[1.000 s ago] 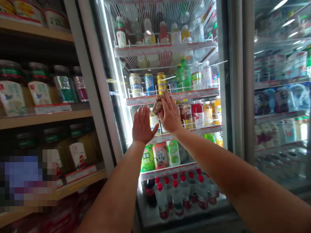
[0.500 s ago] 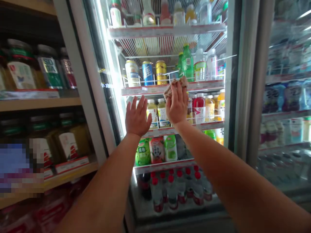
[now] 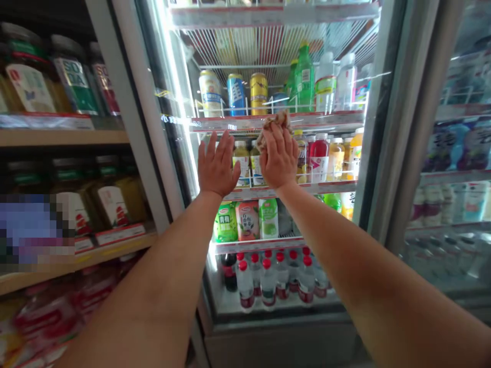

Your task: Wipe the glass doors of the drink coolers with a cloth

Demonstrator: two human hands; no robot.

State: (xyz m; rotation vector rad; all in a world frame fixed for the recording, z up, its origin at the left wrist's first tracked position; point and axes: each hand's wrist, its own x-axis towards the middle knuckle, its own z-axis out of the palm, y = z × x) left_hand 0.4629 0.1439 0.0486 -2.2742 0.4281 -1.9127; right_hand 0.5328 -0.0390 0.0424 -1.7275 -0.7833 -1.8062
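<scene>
Flat against the glass door (image 3: pixel 176 168) of a lit drinks cooler, my left hand (image 3: pixel 217 166) has its fingers spread and holds nothing. To its right, my right hand (image 3: pixel 279 158) presses a crumpled brownish cloth (image 3: pixel 278 122) to the same glass. The cloth shows above and to the left of the fingers; its rest is hidden under the hand. Behind the glass are a yellow can (image 3: pixel 259 94), a blue can (image 3: pixel 236 95), green bottles (image 3: pixel 305 76) and a red juice bottle (image 3: pixel 319 156).
Lower inside stand drink cartons (image 3: pixel 247 220) and several red-capped water bottles (image 3: pixel 267 283). A metal door frame (image 3: pixel 412 122) borders the glass on the right, with another cooler beyond. At left, a wooden shelf (image 3: pixel 111 137) carries dark bottles (image 3: pixel 72 76).
The view has tilted down, so the shelves appear higher. My right hand and the cloth have slid slightly down against the glass. My left hand stays spread at nearly the same spot.
</scene>
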